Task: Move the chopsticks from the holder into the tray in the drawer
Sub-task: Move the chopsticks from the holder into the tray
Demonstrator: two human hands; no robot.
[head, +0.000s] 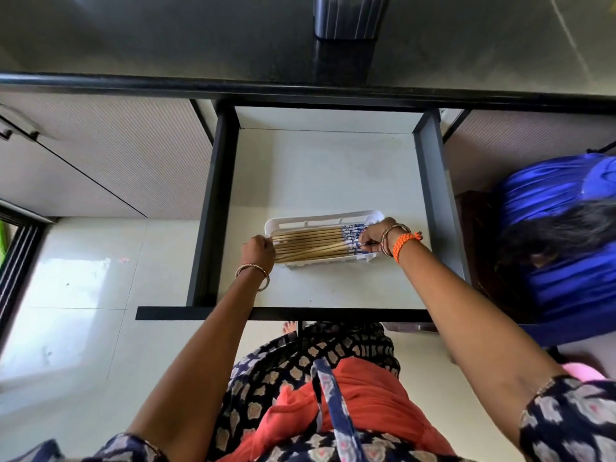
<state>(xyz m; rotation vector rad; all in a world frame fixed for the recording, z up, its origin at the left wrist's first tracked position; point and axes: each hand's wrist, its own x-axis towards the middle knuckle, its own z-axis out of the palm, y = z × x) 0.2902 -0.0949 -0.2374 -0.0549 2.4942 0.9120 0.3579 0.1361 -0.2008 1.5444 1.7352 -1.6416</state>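
Head view is looking down into an open drawer (433,195) under a dark worktop (166,45). A white tray (320,217) is lying on the near part of the drawer floor, and the chopsticks (313,243) are lying inside it side by side, their blue patterned ends pointing right. The left hand (257,250) is touching the plain ends at the left, its fingers curled together. The right hand (371,238) is pinching the patterned ends, its fingers closed on them. A black ribbed holder (348,16) is standing far back on the worktop.
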